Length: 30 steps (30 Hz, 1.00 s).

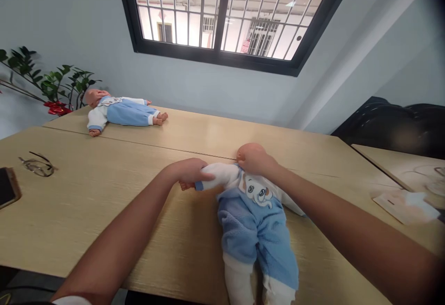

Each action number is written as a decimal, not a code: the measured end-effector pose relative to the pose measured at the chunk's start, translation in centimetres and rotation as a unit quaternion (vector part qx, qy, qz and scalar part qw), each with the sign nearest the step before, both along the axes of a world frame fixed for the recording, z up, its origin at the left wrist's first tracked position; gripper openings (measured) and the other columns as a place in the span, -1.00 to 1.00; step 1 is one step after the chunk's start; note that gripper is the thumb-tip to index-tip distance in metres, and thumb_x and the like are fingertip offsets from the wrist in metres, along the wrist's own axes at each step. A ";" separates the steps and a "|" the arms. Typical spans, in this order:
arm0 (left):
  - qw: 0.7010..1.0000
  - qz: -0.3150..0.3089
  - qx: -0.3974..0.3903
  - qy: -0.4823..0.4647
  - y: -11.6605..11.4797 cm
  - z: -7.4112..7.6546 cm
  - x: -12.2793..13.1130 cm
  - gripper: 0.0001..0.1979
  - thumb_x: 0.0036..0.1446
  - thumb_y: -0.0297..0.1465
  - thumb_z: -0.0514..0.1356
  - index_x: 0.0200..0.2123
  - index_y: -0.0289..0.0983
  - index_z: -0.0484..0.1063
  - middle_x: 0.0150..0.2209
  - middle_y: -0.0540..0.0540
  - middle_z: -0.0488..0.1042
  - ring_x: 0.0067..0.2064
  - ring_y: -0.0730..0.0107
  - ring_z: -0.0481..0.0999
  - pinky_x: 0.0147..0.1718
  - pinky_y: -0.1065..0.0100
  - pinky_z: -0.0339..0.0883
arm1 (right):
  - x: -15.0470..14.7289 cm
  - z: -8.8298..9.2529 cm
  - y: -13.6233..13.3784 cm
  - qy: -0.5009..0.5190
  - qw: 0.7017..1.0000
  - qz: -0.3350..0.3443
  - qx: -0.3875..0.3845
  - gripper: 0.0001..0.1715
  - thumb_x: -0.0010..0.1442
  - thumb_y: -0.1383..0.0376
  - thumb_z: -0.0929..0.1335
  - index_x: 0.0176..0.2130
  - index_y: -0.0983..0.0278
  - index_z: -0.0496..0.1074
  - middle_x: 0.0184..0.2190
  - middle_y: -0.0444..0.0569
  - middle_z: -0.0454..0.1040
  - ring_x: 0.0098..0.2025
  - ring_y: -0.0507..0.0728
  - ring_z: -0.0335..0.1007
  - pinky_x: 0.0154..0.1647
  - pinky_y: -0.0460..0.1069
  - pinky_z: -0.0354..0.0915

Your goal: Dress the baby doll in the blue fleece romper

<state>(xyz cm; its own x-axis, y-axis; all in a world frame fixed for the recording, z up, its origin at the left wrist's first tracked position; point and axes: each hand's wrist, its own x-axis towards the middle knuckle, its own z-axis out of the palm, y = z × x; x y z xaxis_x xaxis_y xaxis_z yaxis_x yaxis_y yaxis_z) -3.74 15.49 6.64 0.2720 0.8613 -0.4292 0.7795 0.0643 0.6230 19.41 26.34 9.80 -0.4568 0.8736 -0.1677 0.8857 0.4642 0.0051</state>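
A baby doll (259, 221) in a white and blue outfit with an elephant face on its chest lies on its back on the table, feet toward me. My left hand (191, 170) is closed around the white sleeve (224, 175) of the doll's arm on the left, just above its blue cuff, and the arm is stretched out sideways. At the doll's neck, my right hand (257, 161) has its fingers curled on the collar and covers much of the face. The doll's other arm is partly hidden under my right forearm.
Another baby doll (127, 111) in similar clothes lies at the back left of the wooden table (114, 170), near a potted plant (55, 82). Eyeglasses (38, 166) and a phone (7, 187) are on the left. At the right lies a white packet (405, 205), with black chairs (392, 122) behind.
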 end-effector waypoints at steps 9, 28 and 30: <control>0.997 -0.011 0.077 0.012 0.8 -3.0 0.0 -0.59 0.15 0.00 0.17 -0.31 -0.25 0.48 -0.40 -0.13 0.61 -0.55 0.36 0.49 -0.59 0.44 0.21 | -1.1 -2.1 -9.7 -0.003 0.981 0.192 0.013 -0.70 0.31 0.13 0.39 -0.34 0.26 0.59 -0.38 0.11 0.62 -0.32 0.26 0.51 -0.26 0.05 0.29; 0.890 -0.033 0.453 -0.027 -16.9 -8.6 10.2 -0.75 0.28 -0.20 0.29 -0.06 -0.13 0.37 -0.14 -0.12 0.58 -0.13 0.20 0.59 -0.14 0.19 0.53 | 12.1 -7.2 -16.9 0.350 0.923 0.104 0.118 -0.78 0.40 0.22 0.25 -0.08 0.21 0.45 -0.16 0.08 0.51 -0.07 0.26 0.43 -0.01 0.13 0.32; 0.876 0.006 0.481 -0.028 -17.9 -10.1 11.0 -0.75 0.31 -0.25 0.26 0.00 -0.13 0.35 -0.10 -0.13 0.59 -0.10 0.22 0.62 -0.13 0.20 0.55 | 11.7 -7.7 -17.3 0.335 0.929 0.106 0.114 -0.79 0.39 0.25 0.29 -0.04 0.21 0.45 -0.09 0.10 0.49 0.00 0.28 0.39 0.06 0.17 0.31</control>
<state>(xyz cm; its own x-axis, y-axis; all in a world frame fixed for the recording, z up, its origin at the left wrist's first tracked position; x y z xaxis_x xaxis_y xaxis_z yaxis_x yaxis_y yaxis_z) 7.23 -2.43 -3.48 0.2584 0.8202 0.5103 0.7492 -0.5037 0.4302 31.15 9.06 2.14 -0.5582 0.7298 0.3946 0.6148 0.6832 -0.3940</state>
